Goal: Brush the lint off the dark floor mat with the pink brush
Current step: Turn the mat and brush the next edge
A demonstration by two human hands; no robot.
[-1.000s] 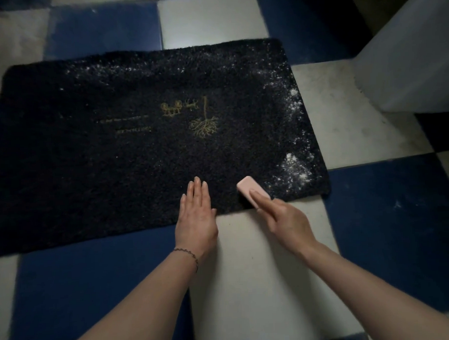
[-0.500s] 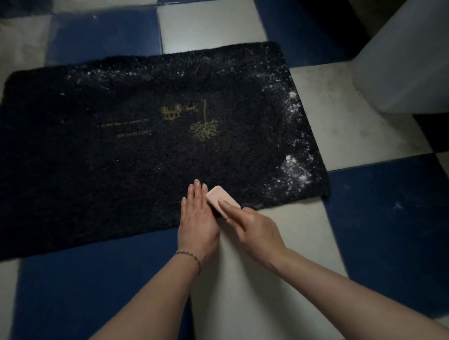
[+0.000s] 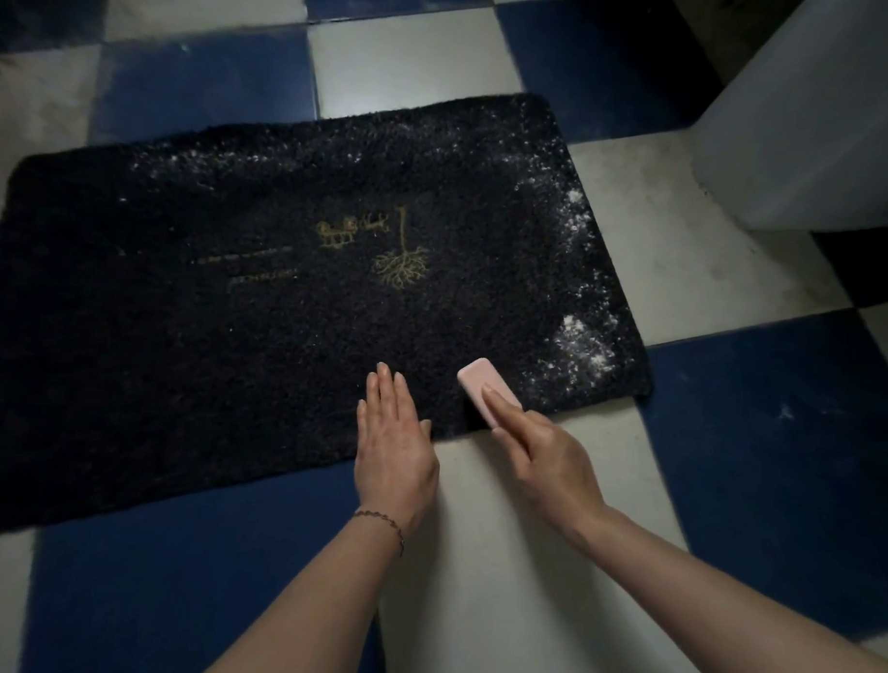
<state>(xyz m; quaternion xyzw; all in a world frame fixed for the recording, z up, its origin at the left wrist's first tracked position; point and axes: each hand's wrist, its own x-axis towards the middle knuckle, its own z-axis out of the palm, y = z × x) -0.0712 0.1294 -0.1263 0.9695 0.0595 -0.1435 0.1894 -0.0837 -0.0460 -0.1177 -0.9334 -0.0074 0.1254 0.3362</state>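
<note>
A dark shaggy floor mat (image 3: 261, 342) with a gold tree print lies on the checkered floor. White lint (image 3: 581, 349) speckles its right edge, near right corner and far edge. My right hand (image 3: 542, 458) grips a pink brush (image 3: 484, 387) with the forefinger laid along its back; the brush sits on the mat's near edge, left of the thick lint patch. My left hand (image 3: 392, 438) lies flat with straight fingers on the mat's near edge, just left of the brush.
Blue and white floor tiles (image 3: 515, 560) surround the mat. A pale grey block or cabinet (image 3: 817, 122) stands at the far right, close to the mat's right side.
The brush swept left until it touched my left hand, and has now moved back right along the mat's near edge. My left hand stayed in place. The view shifted down slightly.
</note>
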